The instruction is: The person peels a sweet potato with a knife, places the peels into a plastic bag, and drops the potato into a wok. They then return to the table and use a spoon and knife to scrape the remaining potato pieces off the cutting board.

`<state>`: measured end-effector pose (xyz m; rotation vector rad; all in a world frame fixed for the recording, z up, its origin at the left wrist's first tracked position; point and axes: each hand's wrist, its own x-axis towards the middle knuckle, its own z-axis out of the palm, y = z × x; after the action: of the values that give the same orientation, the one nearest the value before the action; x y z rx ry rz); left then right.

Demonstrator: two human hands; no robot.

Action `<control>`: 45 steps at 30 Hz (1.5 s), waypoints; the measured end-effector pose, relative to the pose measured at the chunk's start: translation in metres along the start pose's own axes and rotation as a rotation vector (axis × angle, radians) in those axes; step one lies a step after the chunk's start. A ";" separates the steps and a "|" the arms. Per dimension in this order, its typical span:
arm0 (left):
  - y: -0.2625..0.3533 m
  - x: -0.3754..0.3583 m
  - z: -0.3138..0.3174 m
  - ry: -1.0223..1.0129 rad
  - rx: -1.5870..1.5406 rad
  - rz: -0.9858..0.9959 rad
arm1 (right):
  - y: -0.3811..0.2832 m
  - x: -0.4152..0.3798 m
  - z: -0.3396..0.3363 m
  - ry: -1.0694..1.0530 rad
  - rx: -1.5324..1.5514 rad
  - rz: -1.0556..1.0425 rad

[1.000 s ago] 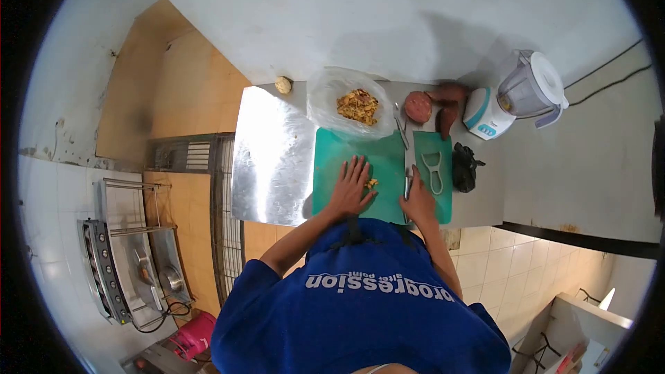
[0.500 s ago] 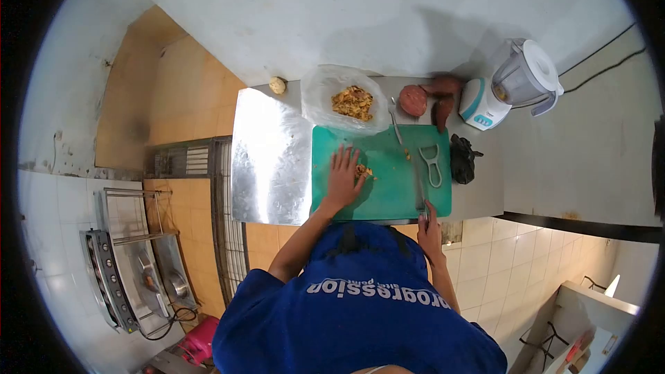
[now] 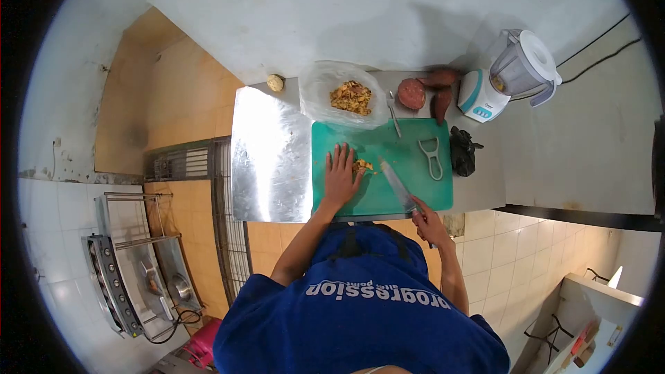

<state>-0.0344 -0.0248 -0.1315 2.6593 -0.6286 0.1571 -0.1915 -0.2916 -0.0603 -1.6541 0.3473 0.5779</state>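
My left hand (image 3: 339, 178) lies with its fingers spread on the green cutting board (image 3: 381, 138), beside a small heap of chopped yellowish pieces (image 3: 363, 165). My right hand (image 3: 427, 220) is wrapped round the handle of a knife (image 3: 397, 183). The blade slants over the board, its tip near the chopped pieces. A white peeler (image 3: 431, 158) rests on the right part of the board. Behind the board, an open plastic bag (image 3: 312, 100) holds more chopped pieces (image 3: 351, 98).
A thin metal utensil (image 3: 394, 114), reddish tubers (image 3: 411, 94) and a pale round lump (image 3: 276, 83) sit along the wall. A black plastic bag (image 3: 464, 151) and a blender (image 3: 485, 97) stand to the right. A stove (image 3: 111, 284) is at the lower left.
My right hand has moved up, and the knife has swung so its tip points left toward the chopped pieces. My left hand has shifted only slightly.
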 end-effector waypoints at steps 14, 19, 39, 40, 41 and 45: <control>0.013 -0.012 0.000 -0.135 -0.007 0.088 | -0.003 0.020 0.024 0.029 -0.154 -0.094; 0.012 -0.021 0.001 -0.044 -0.240 0.036 | 0.017 0.016 0.023 0.114 0.029 -0.073; 0.036 -0.020 0.007 -0.023 -0.192 0.010 | -0.016 0.038 0.068 -0.174 0.084 0.030; 0.035 -0.017 0.003 -0.017 -0.188 0.010 | -0.020 0.037 0.069 -0.164 0.122 0.007; 0.035 -0.014 -0.001 0.031 -0.188 0.019 | -0.025 0.036 0.069 -0.151 0.162 -0.018; 0.036 0.038 -0.056 0.125 -0.215 0.100 | -0.082 0.041 0.056 -0.168 0.141 -0.133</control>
<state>-0.0175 -0.0468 -0.0596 2.3931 -0.6961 0.2659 -0.1235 -0.2185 -0.0205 -1.4698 0.1505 0.5745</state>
